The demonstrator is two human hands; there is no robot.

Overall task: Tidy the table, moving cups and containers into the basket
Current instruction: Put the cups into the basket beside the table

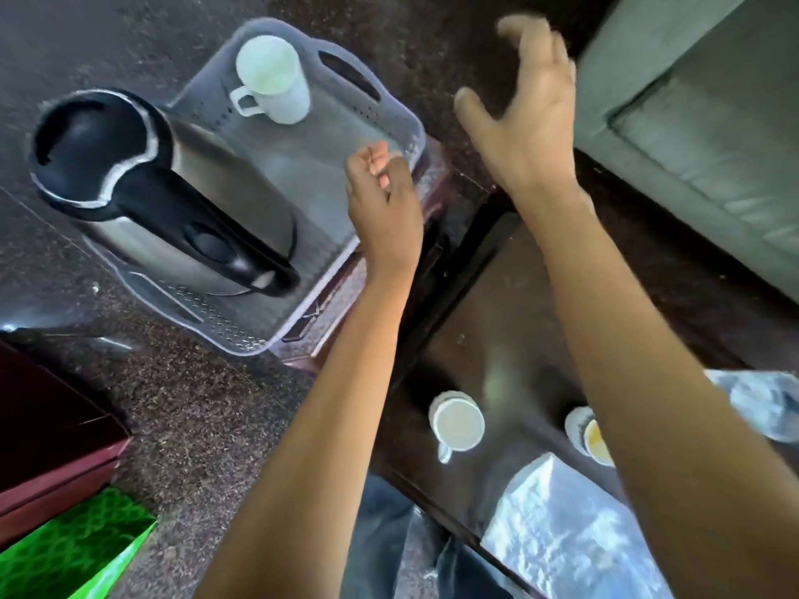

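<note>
**Two bare hands over basket and table**

Two hands in view, both empty. Largest first:

- Grey sofa (700, 136) along the upper right edge, beside the dark table.
- Dark glossy table (510, 322) on the right, reflecting a bright window patch at the bottom.
- Translucent plastic basket (389, 105) on a small maroon stool (341, 304), left of the table, over speckled dark floor (207, 408).
- Steel kettle (173, 196) with black lid and handle, standing in the near-left part of the basket.
- Right hand (527, 123) raised above the gap between basket and sofa, fingers spread wide and curled, palm turned left; blurred, touching nothing visible, nothing held.
- Left hand (380, 196) at the basket's near-right rim, fingers curled in loosely toward the palm, close to a fist; nothing visible inside it. Contact with the rim: cannot tell.
- White mug in basket (272, 80), upright in the far corner, handle pointing near-left, apart from the kettle.
- White cup on table (456, 421), upright, near the table's left edge, handle toward the viewer, well apart from both hands.
- Second cup (588, 434) on the table, yellowish inside, partly hidden behind the right forearm.
- Crumpled clear plastic (761, 399) at the right edge of the table.
- Green patterned item (73, 551), bottom left, on the floor.
</note>
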